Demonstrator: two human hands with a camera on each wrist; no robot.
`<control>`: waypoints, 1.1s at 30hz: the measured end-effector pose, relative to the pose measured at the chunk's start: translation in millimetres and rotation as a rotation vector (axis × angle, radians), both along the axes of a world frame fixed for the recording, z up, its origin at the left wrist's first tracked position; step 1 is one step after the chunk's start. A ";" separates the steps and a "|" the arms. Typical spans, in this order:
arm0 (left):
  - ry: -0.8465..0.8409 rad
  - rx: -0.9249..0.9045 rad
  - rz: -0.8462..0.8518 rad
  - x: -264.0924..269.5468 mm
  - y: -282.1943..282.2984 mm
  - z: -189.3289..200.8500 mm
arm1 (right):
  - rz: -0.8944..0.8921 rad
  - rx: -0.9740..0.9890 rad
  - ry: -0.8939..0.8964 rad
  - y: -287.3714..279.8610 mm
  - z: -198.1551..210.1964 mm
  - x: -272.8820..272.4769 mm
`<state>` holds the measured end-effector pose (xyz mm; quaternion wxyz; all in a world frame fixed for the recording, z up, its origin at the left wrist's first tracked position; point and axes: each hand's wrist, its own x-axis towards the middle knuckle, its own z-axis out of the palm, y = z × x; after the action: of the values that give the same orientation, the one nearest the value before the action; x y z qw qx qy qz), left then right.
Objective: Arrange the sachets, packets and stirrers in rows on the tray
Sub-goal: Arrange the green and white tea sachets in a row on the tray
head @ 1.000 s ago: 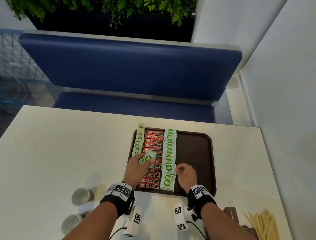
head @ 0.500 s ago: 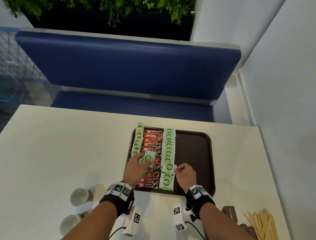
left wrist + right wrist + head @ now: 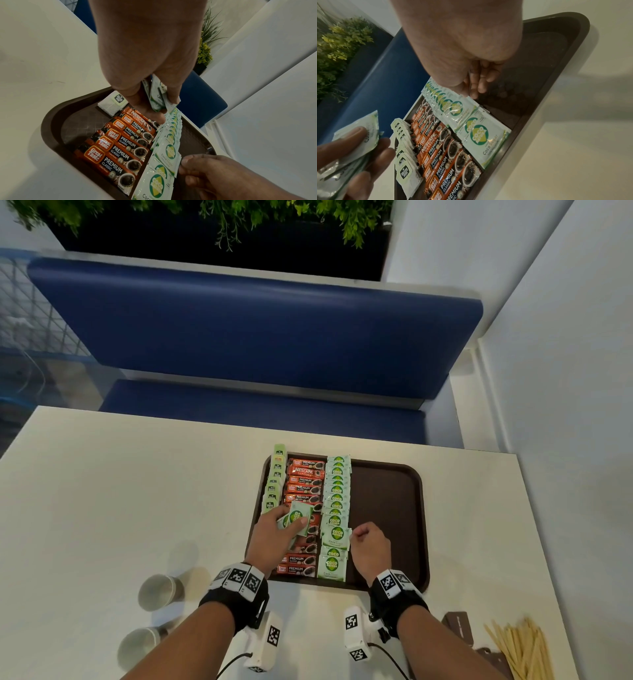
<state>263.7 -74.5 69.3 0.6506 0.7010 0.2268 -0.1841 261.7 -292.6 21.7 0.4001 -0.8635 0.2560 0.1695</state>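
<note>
A brown tray (image 3: 387,491) lies on the white table (image 3: 137,491), close to its near edge and nearer the right edge than the left. Three rows run from the tray's far edge toward its near edge: tea bags (image 3: 274,484) along the left edge, orange coffee sticks (image 3: 305,481) beside them, and green-and-white sugar sachets (image 3: 337,494) down the middle – each row overlapped like shingles. The right half of the tray is bare.

The left hand (image 3: 274,537) hovers over the coffee row and grips a small stack of sugar sachets (image 3: 296,518), thumb on top and fingers curled beneath. The right hand (image 3: 370,546) sits over the tray just right of the sachet row, fingers curled in; its thumb and forefinger meet at the right edge of one sachet (image 3: 169,152) near the row's near end – whether they actually pinch it or only touch it I cannot tell.

Two paper cups (image 3: 157,592) lie on their sides near the table's near left corner. A bundle of wooden stirrers (image 3: 520,648) rests off the tray at the near right corner, beside brown packets (image 3: 459,628)
</note>
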 end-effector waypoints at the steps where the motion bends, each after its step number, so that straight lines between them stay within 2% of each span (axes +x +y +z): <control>1: 0.005 -0.005 0.006 -0.4 0.1 -0.2 | 0.002 0.005 -0.006 0.4 0.4 0.2; 9: 0.039 -0.007 0.016 -3.3 0.9 -7.6 | 0.026 0.022 -0.017 2.4 3.6 0.2; 14: 0.028 0.032 -0.009 -1.8 -0.9 -2.7 | -0.056 0.045 -0.059 3.0 12.4 -0.3; 16: 0.018 0.041 -0.026 -0.9 -4.2 1.5 | -0.070 0.120 -0.131 4.1 21.1 2.4; 18: 0.006 0.038 -0.058 0.4 -8.7 5.2 | -0.015 0.287 -0.166 4.2 30.5 6.9; 20: -0.002 0.026 -0.105 1.8 -13.4 8.6 | 0.100 0.456 -0.136 4.4 42.0 11.4; 23: -0.021 -0.022 -0.127 3.3 -19.6 13.9 | 0.255 0.448 -0.149 1.1 55.0 15.9; 25: -0.039 -0.067 -0.106 3.7 -21.8 17.1 | 0.228 0.444 -0.144 -2.6 59.1 17.5; 29: -0.045 -0.121 -0.041 3.7 -18.6 13.3 | 0.070 0.568 -0.086 -9.1 60.9 16.2; 33: -0.075 -0.009 -0.070 4.5 -15.6 7.1 | 0.165 0.554 0.027 -14.4 62.7 14.7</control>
<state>268.2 -90.1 76.4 0.6552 0.7118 0.1767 -0.1812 276.3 -307.0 84.4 0.6022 -0.7369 0.1341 0.2763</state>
